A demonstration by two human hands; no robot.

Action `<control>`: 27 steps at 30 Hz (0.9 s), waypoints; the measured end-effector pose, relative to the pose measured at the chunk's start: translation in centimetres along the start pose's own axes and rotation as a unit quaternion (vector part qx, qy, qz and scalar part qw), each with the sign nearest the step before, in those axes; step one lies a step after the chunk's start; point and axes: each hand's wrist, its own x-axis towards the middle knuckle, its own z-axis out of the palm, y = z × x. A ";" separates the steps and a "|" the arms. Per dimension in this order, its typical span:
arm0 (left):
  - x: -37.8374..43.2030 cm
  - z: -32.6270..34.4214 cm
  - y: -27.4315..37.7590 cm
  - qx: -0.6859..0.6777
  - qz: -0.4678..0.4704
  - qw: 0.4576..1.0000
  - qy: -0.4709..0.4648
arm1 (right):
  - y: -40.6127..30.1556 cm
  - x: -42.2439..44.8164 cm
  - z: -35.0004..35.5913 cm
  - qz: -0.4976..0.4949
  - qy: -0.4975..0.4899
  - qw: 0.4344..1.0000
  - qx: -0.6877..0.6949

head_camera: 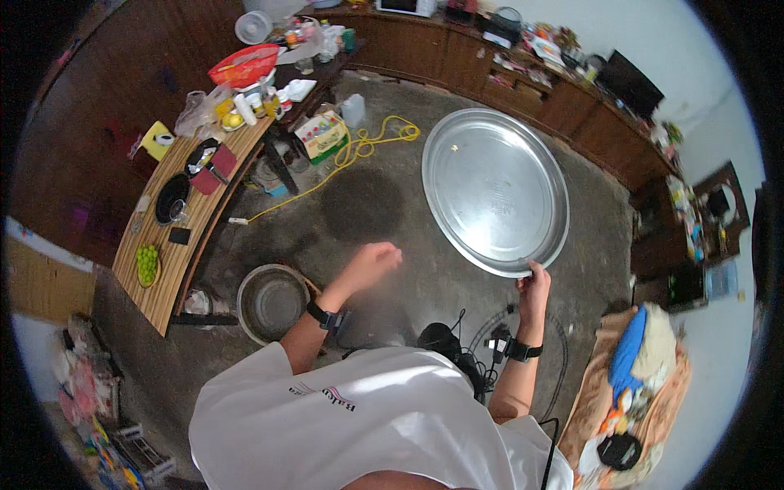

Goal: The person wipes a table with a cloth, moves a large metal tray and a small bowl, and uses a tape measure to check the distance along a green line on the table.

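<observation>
My right hand (pixel 536 283) grips the near rim of a large, round, shallow metal tray (pixel 484 190), thumb over the edge. The tray is held out in front, to the right, its shiny inner face towards me. A small yellowish bit lies on its surface, and faint marks show in the middle. Over the floor, left of the tray, my left hand (pixel 375 264) is slightly blurred, fingers loosely curled and apart, with nothing seen in it. Beside my left forearm, a deep metal basin (pixel 246 306) stands on the floor.
On the left, a long wooden table (pixel 162 306) carries green grapes (pixel 147 264), a black pan (pixel 173 197) and a red basket (pixel 245 66). A yellow cord (pixel 306 193) crosses the concrete floor near a carton (pixel 320 138). Dark cables (pixel 484 367) lie by my feet. Low cabinets (pixel 422 55) line the far wall.
</observation>
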 end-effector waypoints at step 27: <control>20.9 -24.5 -10.7 -0.048 -0.185 0.870 0.455 | 4.4 47.0 52.3 0.110 -0.362 0.924 -0.059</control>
